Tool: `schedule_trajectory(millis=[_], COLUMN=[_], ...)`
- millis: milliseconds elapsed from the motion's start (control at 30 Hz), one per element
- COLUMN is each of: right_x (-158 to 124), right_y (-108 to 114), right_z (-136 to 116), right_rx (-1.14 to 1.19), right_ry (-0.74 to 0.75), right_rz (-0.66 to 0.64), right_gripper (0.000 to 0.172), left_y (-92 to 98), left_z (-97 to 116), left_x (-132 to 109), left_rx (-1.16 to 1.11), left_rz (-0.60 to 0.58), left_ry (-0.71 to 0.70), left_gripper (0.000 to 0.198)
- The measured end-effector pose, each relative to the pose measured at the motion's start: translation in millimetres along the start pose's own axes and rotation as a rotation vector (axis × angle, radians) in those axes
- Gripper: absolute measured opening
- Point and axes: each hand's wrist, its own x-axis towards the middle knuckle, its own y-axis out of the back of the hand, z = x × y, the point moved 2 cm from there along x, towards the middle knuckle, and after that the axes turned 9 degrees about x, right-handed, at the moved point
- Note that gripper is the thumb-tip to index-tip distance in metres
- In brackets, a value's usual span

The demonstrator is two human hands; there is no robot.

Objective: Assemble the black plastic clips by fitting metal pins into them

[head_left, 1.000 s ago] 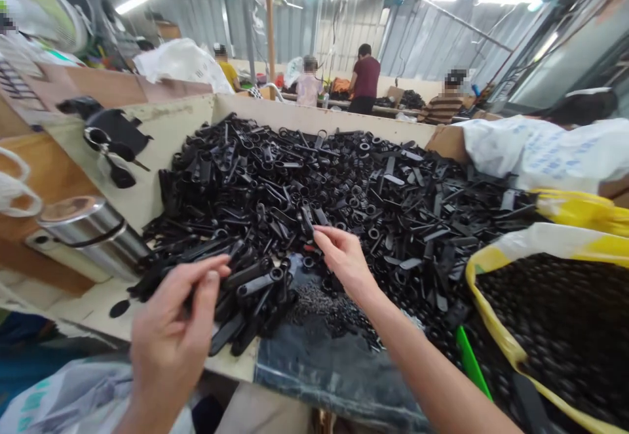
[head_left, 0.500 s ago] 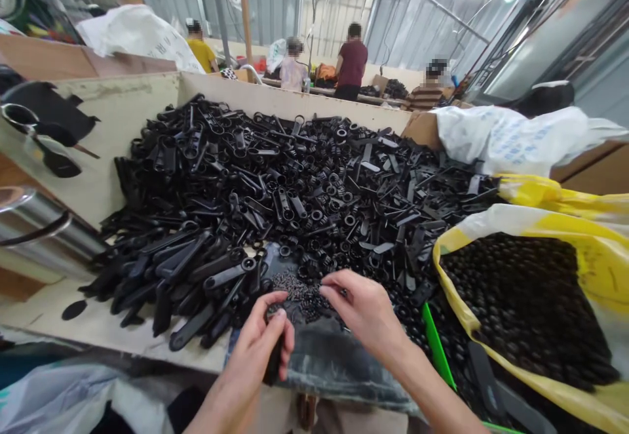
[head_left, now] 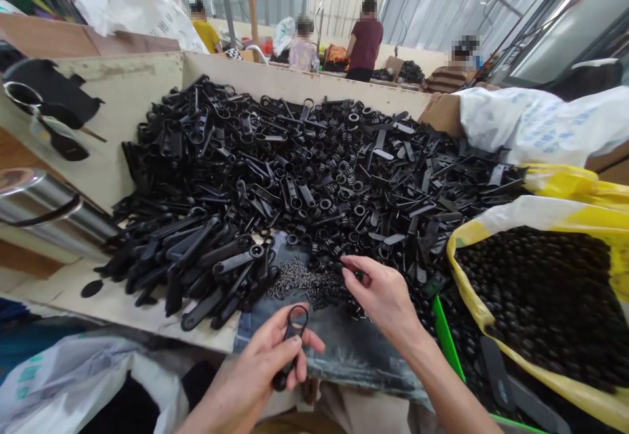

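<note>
My left hand is closed around a black plastic handle, whose open ring end points up between thumb and fingers. Forward and to the right, my right hand pinches at the near edge of the heap of black plastic parts. A small dark piece seems to be at its fingertips, too hidden to name. Beside that hand, a spread of tiny metal screws lies on a worn denim cloth. Long black handles are piled to the left of the screws.
A yellow-and-white bag of small round black pieces stands at right, next to a green bin edge. At left are a steel flask and the tray's pale wall. Several people work at a far bench.
My left hand has turned, bringing the handle's ring end into view. My right hand has moved from the screws to the black parts. The whole view has shifted slightly.
</note>
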Motion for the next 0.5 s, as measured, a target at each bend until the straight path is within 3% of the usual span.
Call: schedule_trajectory(millis=[200,367,500], right_x=[-64,-82,-85], right_y=[-11,-21,-24], right_z=[-23,-32,-24], right_rx=[0.547,0.549,0.528], right_ry=[-0.027,0.154,0.187], right_rz=[-0.117,-0.034,0.017], right_gripper=[0.020,0.020,0.021], left_y=[-11.8,-23.4,-29.0], left_z=[-17,-17,-15], left_x=[12,9,4], left_rx=[0.134,0.328,0.303], left_rz=[-0.097,-0.093,-0.094], left_ry=[-0.042,-0.007,-0.005], left_gripper=[0.056,0.051,0.049])
